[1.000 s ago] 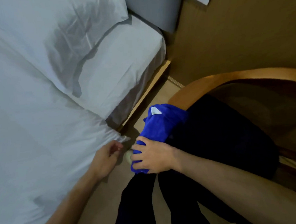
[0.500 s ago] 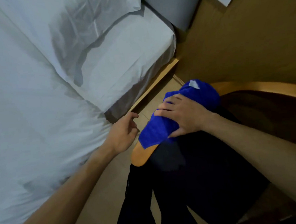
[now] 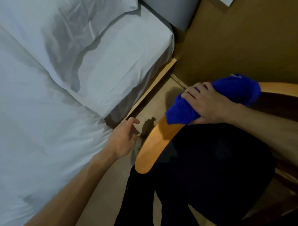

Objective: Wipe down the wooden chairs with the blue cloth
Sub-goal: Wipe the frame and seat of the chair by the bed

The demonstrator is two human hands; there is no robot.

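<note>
Right hand grips the blue cloth around the chair's curved armrest; left hand hangs relaxed, empty. Keep the cloth wrapped, pressing evenly along the curve.

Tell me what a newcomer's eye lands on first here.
First the blue cloth, right of centre, with the right hand holding it against the curved wooden chair rail. Next the white bed filling the left side. The left hand hangs open between bed and chair, holding nothing.
</note>
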